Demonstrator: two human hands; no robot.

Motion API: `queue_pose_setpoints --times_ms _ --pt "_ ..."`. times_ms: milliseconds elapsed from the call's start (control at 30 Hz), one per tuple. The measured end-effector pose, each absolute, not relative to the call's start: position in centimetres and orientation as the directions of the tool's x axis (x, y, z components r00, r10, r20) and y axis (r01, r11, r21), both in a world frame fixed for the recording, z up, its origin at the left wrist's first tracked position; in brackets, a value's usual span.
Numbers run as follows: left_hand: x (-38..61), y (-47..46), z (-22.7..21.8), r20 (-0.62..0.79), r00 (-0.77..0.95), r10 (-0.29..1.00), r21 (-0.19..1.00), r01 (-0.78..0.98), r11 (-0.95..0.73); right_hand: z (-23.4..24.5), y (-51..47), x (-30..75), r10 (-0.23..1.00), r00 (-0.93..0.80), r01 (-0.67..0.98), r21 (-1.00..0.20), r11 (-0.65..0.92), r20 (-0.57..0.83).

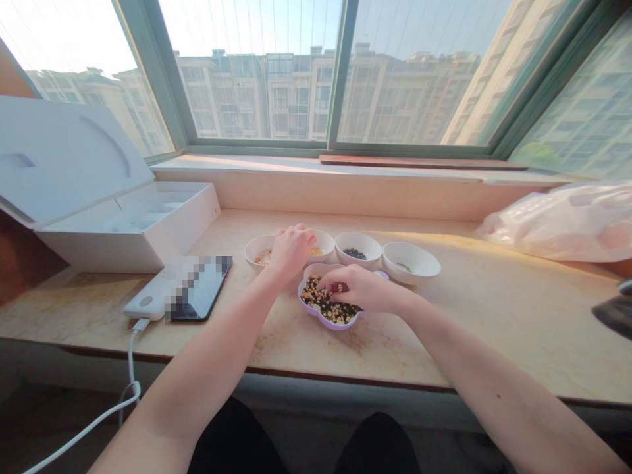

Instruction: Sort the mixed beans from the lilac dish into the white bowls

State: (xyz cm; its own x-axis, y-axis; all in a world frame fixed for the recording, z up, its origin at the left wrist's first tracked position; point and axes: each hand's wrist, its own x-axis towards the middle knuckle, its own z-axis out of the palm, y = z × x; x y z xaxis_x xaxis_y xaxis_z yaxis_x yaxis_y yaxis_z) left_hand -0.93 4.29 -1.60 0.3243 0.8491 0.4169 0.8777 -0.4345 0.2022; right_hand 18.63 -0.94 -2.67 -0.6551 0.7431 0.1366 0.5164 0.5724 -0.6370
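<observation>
Stone windowsill (419, 316): right hand (358, 289) pinches beans (320, 303), left hand (291, 250) over bowl (257, 249).

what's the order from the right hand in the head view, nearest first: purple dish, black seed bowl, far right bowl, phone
1. Purple flower-shaped dish: under the right hand.
2. White bowl of black seeds: behind the dish.
3. Far-right white bowl: rightmost in the row.
4. Phone: far left, by the power bank.

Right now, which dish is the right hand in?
The scalloped lilac-rimmed dish, heaped with mixed beans, under the right hand; the other four are round white bowls.
</observation>
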Motion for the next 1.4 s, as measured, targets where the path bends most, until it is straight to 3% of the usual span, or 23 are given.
queue_pose_setpoints --times_ms 333,533,733,900,1100,1267,1400 --pt "-1.1 4.3 -1.7 0.375 0.37 0.85 0.144 0.882 -0.448 -2.9 -0.6 18.8 0.724 -0.668 0.47 -0.657 0.589 0.171" --pt "-1.0 4.0 -1.7 0.332 0.381 0.863 0.121 0.89 -0.439 -2.7 -0.5 18.8 0.788 -0.594 0.447 -0.747 0.492 0.164" --pt "-1.0 4.0 -1.7 0.315 0.378 0.87 0.13 0.891 -0.435 -2.7 -0.5 18.9 0.832 -0.504 0.444 -0.758 0.479 0.23" --pt "-1.1 4.5 -2.0 0.349 0.357 0.867 0.184 0.881 -0.437 -2.7 -0.3 19.0 0.879 -0.428 0.334 -0.867 0.37 0.21" --pt "-0.6 3.9 -1.9 0.511 0.301 0.806 0.382 0.76 -0.526 -2.6 0.4 19.2 0.915 -0.312 0.119 -0.945 0.303 0.254" --pt "0.2 2.6 -1.7 0.553 0.49 0.674 0.402 0.552 -0.731 -2.2 0.6 19.5 0.958 -0.216 -0.041 -0.982 0.186 0.19" --pt "0.8 2.4 -2.2 0.557 0.54 0.631 0.398 0.494 -0.773 -2.2 0.7 19.7 0.97 -0.196 -0.123 -0.985 0.123 0.146"
